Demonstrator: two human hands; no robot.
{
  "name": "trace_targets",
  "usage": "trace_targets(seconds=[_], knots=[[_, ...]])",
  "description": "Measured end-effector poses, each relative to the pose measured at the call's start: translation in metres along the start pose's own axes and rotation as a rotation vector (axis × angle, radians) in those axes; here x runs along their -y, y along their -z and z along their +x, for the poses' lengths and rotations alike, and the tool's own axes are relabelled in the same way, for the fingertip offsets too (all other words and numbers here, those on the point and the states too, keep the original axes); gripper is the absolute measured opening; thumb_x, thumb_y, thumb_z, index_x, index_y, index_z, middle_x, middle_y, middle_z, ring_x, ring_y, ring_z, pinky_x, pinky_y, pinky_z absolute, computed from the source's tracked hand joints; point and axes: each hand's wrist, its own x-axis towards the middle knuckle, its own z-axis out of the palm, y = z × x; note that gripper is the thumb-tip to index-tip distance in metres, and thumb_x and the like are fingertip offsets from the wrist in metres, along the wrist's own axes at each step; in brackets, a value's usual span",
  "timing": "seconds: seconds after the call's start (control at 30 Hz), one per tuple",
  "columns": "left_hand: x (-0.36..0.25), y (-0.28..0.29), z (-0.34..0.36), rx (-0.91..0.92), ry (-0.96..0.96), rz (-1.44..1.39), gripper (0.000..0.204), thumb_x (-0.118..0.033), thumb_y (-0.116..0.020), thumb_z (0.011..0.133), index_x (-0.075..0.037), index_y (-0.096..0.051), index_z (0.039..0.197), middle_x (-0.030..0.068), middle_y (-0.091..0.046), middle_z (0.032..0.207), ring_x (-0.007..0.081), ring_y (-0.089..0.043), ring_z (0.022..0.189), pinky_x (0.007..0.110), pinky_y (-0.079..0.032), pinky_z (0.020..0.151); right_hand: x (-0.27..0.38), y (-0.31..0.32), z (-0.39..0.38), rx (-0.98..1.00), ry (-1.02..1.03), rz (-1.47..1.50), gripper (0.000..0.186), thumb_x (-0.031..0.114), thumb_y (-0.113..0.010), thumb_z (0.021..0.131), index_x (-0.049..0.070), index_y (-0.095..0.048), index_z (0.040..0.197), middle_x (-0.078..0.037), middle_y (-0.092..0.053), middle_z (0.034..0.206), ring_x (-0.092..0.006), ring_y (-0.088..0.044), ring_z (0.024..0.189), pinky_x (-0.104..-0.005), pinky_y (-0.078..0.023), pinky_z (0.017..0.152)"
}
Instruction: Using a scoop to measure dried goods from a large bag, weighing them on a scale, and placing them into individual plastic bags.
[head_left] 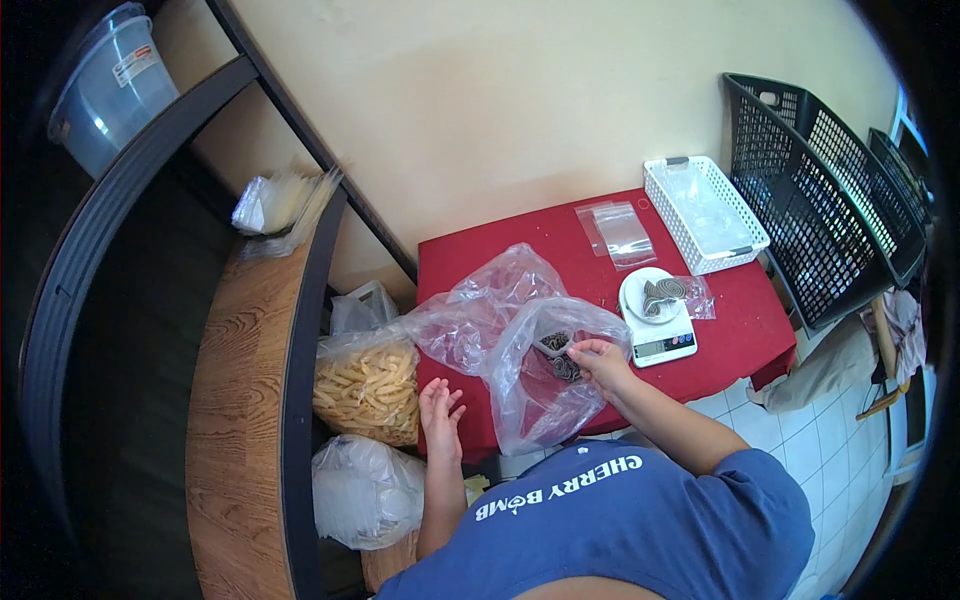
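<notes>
the dark, tightly wound spiral coils (567, 370) lie inside the large, crumpled, clear plastic bag (520, 405), just left of your right hand's fingertips, and that short sideways gap is the relation that counts. the coils look rounded, so no clear long axis shows; your right forearm slants in from the lower right, pointing up and left toward them. your right hand (603, 366) is by far the nearer one, at the right side of the bag's opening, with thumb and forefinger brought close together; whether they have hold of a coil, the plastic or nothing, you cannot tell from here. your left hand (440, 412) is raised, palm up and fingers loosely spread, with nothing seen in it, off the left edge of the table with the red cloth (740, 330). as for containers, the clear bag sits near your edge of that table with the dark coils in it. right of it, the white kitchen scale (678, 332) bears a small clear packet (702, 302) with grey-brown spirals in it. behind the scale, the white perforated plastic basket (733, 258) holds clear plastic film. left of the table, a bulging clear bag (365, 400) is full of pale yellow, tube-like pieces.
</notes>
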Motion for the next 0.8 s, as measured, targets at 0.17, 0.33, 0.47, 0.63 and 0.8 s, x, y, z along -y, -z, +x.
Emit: trace_targets(seconds=[0.17,0.33,0.47,0.63,0.8], knots=[[0.002,-0.006,-0.009,-0.071,-0.302,0.083,0.032,-0.015,-0.054,0.091,-0.009,-0.046,0.121,0.0051,-0.05,0.121,0.0154,-0.052,0.101,0.03,-0.043,0.082,0.001,-0.001,-0.003,0.039,0.088,-0.003,0.019,0.013,-0.061,0.089,0.002,-0.062,0.104,0.0,-0.059,0.075,-0.005,-0.043,0.051,-0.0183,-0.034,0.047],[-0.015,-0.024,-0.019,0.091,-0.663,0.079,0.027,-0.003,-0.055,0.088,-0.005,-0.048,0.113,0.0093,-0.051,0.117,0.015,-0.052,0.098,0.028,-0.044,0.085,0.015,0.009,-0.023,0.117,0.136,-0.018,0.023,0.01,-0.055,0.091,0.004,-0.06,0.113,0.0,-0.057,0.08,-0.0048,-0.041,0.056,-0.0185,-0.034,0.05],[-0.015,-0.037,-0.022,0.129,-0.755,0.089,0.02,0.001,-0.057,0.086,-0.003,-0.052,0.105,0.0111,-0.053,0.111,0.0158,-0.053,0.094,0.028,-0.045,0.084,0.024,0.042,-0.038,0.24,0.032,-0.032,0.025,0.01,-0.056,0.091,0.005,-0.057,0.115,0.003,-0.053,0.077,-0.0049,-0.039,0.057,-0.0189,-0.033,0.052],[-0.022,-0.053,-0.04,0.099,-0.692,0.114,0.011,0.003,-0.062,0.084,0.003,-0.058,0.093,0.0133,-0.059,0.093,0.0138,-0.057,0.058,0.023,-0.049,0.052,0.046,0.083,-0.058,0.324,-0.07,-0.018,0.026,0.009,-0.058,0.089,0.003,-0.055,0.115,0.004,-0.049,0.072,-0.0046,-0.037,0.056,-0.0198,-0.031,0.051],[-0.019,-0.093,-0.037,0.242,-0.896,0.335,0.019,-0.013,-0.06,0.089,0.003,-0.067,0.084,0.0079,-0.061,0.061,0.0118,-0.058,0.053,0.022,-0.04,0.045,0.088,0.14,-0.076,0.358,-0.021,0.028,0.029,0.01,-0.062,0.086,0.003,-0.056,0.113,-0.004,-0.062,0.087,-0.0039,-0.044,0.059,-0.0195,-0.036,0.053]])
